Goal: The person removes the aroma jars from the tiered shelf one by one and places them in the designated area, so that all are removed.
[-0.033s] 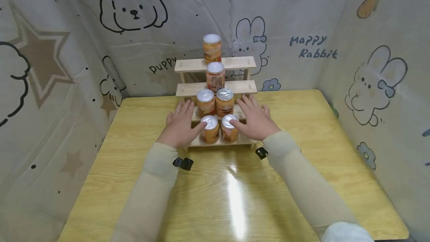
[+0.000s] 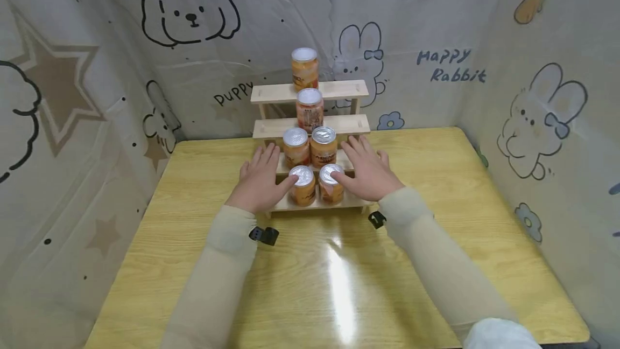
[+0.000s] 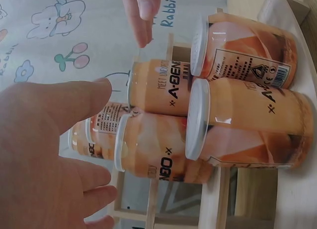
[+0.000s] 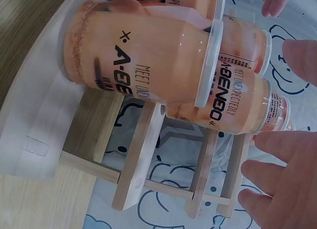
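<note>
Flanking tiered wooden stand [image 2: 346, 90]: left grip [image 2: 261, 179], right grip [image 2: 370, 172], each with fingers extended. Four orange A-BENBO cans [image 2: 323, 154] between grips on lower two tiers; two upper cans [image 2: 310, 116] beyond.

- I'm seeing a cream left sleeve [image 2: 215, 279] and a matching right sleeve [image 2: 443, 263].
- A black left device [image 2: 264, 236] and black right device [image 2: 377, 220] are jutting out beside the sleeve ends.
- White cloth [image 2: 501, 334] is showing at the right sleeve's lower edge.
</note>
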Demonstrator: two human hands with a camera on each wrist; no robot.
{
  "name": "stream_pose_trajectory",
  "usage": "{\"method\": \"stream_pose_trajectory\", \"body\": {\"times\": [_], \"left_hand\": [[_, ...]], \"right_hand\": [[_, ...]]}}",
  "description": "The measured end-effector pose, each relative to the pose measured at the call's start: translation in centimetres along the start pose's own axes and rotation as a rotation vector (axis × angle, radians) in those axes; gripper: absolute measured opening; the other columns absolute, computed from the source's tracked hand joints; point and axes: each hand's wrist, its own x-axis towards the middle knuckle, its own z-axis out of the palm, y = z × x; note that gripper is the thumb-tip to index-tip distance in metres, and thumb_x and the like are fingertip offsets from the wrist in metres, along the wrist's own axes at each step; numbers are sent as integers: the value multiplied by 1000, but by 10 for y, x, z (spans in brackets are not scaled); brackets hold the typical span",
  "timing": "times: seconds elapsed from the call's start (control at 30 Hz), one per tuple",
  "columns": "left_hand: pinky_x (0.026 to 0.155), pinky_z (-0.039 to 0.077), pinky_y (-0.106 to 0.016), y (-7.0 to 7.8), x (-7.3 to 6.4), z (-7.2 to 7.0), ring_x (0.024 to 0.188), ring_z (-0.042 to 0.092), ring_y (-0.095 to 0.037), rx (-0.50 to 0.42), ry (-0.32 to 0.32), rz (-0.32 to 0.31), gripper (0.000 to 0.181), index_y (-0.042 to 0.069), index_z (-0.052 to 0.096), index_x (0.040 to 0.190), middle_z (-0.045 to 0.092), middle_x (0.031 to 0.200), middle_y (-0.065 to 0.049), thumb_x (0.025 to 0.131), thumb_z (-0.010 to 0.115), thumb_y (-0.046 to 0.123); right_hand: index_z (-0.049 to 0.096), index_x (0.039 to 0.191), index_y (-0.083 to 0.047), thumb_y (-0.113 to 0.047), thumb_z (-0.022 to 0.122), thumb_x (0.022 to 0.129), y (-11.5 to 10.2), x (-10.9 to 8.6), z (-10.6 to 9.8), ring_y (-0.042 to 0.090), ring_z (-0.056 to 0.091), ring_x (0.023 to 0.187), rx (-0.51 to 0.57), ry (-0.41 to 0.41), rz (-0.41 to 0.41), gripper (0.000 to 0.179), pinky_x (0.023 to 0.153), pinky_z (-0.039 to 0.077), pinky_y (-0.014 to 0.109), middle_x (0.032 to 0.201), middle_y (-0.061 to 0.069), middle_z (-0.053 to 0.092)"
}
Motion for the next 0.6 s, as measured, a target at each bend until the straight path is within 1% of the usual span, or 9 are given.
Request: {"method": "stream_pose_trajectory", "body": {"times": [0.23,0.33,0.4,0.47,0.6], "left_hand": [[117,5,-64,4,0,-3,154,-6,-35,-1,-4,-9,89,5,9,162,3,169,-13,102,44,59],[118,6,-64,3,0,-2,154,-6,-34,2,-13,-11,88,5,9,162,3,168,-13,102,43,60],[118,7,-64,1,0,0,154,-5,-34,5,-11,-10,88,5,9,162,4,168,-14,102,43,59],[117,10,-63,-3,0,1,154,-3,-35,4,6,-12,86,4,9,162,6,168,-15,103,44,56],[117,15,-63,-15,-4,4,153,7,-38,-4,56,-47,81,2,14,161,13,167,-17,104,45,51]], "right_hand": [[21,162,-14,-65,51,96,2,0,0,30,-3,154,7,0,1,89,115,8,66,169,8,7],[21,162,-14,-64,51,97,3,-2,1,32,-2,154,22,-6,6,88,115,9,66,169,10,8],[21,162,-14,-62,52,97,2,-4,0,32,-1,154,34,-6,7,87,116,8,66,169,10,8],[21,162,-14,-61,53,97,3,-5,-2,33,0,154,46,1,4,86,116,7,65,168,11,8],[23,161,-13,-58,55,98,5,-6,-6,34,2,154,59,22,3,84,115,9,65,168,12,11]]}}
